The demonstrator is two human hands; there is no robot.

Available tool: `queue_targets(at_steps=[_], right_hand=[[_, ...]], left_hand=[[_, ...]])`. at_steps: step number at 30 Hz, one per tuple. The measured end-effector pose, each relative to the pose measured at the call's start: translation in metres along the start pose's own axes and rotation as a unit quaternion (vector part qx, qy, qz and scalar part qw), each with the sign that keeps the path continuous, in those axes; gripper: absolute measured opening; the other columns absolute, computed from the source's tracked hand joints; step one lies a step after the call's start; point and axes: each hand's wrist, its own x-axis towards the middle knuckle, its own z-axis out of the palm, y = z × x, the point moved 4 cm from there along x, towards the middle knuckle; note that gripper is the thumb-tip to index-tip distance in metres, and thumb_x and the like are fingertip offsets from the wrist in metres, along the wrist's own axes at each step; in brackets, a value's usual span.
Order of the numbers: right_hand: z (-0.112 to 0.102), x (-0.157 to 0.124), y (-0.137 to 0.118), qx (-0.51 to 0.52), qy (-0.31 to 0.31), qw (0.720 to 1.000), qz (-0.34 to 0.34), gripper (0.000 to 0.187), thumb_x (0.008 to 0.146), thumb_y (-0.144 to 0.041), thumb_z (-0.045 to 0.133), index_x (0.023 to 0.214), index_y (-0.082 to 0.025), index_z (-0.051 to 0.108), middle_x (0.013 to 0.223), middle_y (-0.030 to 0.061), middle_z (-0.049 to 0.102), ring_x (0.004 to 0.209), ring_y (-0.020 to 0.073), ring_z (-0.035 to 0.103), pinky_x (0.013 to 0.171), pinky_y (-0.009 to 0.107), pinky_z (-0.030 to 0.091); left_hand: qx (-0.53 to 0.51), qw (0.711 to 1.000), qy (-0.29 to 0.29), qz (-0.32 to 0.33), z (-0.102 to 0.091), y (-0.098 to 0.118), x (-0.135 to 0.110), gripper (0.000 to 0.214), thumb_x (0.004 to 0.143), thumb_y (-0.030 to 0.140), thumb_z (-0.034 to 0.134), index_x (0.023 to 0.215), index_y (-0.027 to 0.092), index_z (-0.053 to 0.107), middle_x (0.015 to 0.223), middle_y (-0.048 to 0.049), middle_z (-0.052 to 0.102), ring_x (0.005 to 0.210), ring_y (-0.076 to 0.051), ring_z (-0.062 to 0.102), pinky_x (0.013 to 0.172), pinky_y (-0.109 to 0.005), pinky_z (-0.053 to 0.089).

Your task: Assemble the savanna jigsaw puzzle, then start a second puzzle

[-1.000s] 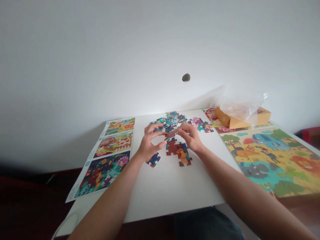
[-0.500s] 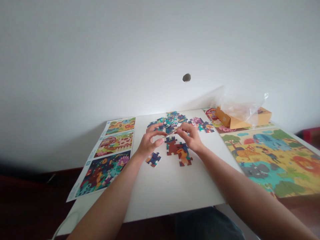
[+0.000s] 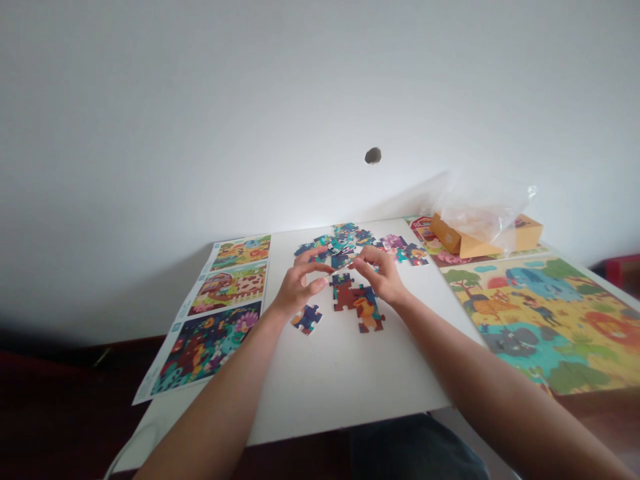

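My left hand (image 3: 300, 283) and my right hand (image 3: 381, 272) meet over the middle of a white table (image 3: 340, 380). Both pinch a small jigsaw piece (image 3: 343, 261) held between their fingertips, just above the table. Right below lies a joined cluster of brown and blue pieces (image 3: 357, 301). A single blue piece (image 3: 307, 318) rests beside my left wrist. Behind the hands spreads a heap of loose pieces (image 3: 360, 241).
A sheet with three printed puzzle pictures (image 3: 217, 313) lies at the left edge. A large finished animal puzzle (image 3: 545, 320) covers the right side. Behind it stands an orange cardboard box (image 3: 475, 237) under a clear plastic bag (image 3: 483, 203). A white wall rises behind the table.
The hands have lifted the held piece slightly away from the joined cluster toward the loose heap. Otherwise the scene stays the same.
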Motion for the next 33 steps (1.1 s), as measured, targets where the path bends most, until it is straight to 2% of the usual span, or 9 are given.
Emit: queue_targets(at_steps=[9, 17, 22, 28, 33], right_hand=[[0.0, -0.001, 0.001, -0.001, -0.006, 1.0, 0.003, 0.041, 0.094, -0.051, 0.052, 0.074, -0.018, 0.066, 0.073, 0.0024, 0.061, 0.072, 0.0156, 0.055, 0.071, 0.03, 0.041], [0.0, -0.001, 0.005, -0.005, 0.008, 1.0, 0.003, 0.036, 0.094, -0.043, 0.053, 0.072, -0.018, 0.066, 0.07, 0.0012, 0.057, 0.069, 0.0145, 0.052, 0.069, 0.029, 0.04], [0.0, -0.001, 0.007, -0.004, 0.019, 1.0, 0.023, 0.027, 0.09, -0.038, 0.058, 0.071, -0.018, 0.063, 0.07, 0.001, 0.059, 0.068, 0.0145, 0.051, 0.067, 0.029, 0.039], [0.0, -0.001, 0.006, 0.016, 0.022, 0.999, 0.034, 0.029, 0.092, -0.039, 0.054, 0.075, -0.018, 0.065, 0.074, 0.0022, 0.061, 0.071, 0.0153, 0.054, 0.069, 0.029, 0.041], [0.0, -0.001, 0.006, 0.0, 0.027, 0.999, 0.045, 0.027, 0.089, -0.041, 0.059, 0.076, -0.018, 0.066, 0.073, 0.0025, 0.063, 0.069, 0.0154, 0.054, 0.067, 0.029, 0.042]], left_hand=[[-0.021, 1.0, 0.0, -0.001, 0.0, 0.003, 0.0, 0.024, 0.076, 0.04, 0.066, 0.092, 0.024, 0.076, 0.144, -0.0052, 0.052, 0.14, -0.032, 0.039, 0.119, -0.052, 0.027], [0.012, 1.0, -0.004, 0.015, -0.001, 0.0, -0.001, 0.026, 0.077, 0.04, 0.065, 0.096, 0.024, 0.074, 0.145, -0.0052, 0.051, 0.14, -0.031, 0.039, 0.118, -0.053, 0.029], [0.089, 0.995, 0.022, 0.046, -0.001, 0.006, -0.003, 0.036, 0.074, 0.037, 0.073, 0.108, 0.024, 0.067, 0.145, -0.0084, 0.05, 0.137, -0.03, 0.042, 0.111, -0.049, 0.039], [0.214, 0.967, 0.075, 0.116, -0.001, 0.018, -0.005, 0.043, 0.074, 0.029, 0.074, 0.115, 0.025, 0.061, 0.14, -0.0073, 0.052, 0.134, -0.028, 0.043, 0.115, -0.049, 0.033], [0.254, 0.954, 0.07, 0.141, 0.001, 0.023, -0.005, 0.044, 0.074, 0.028, 0.074, 0.116, 0.026, 0.061, 0.139, -0.0074, 0.052, 0.132, -0.029, 0.044, 0.113, -0.05, 0.035]])
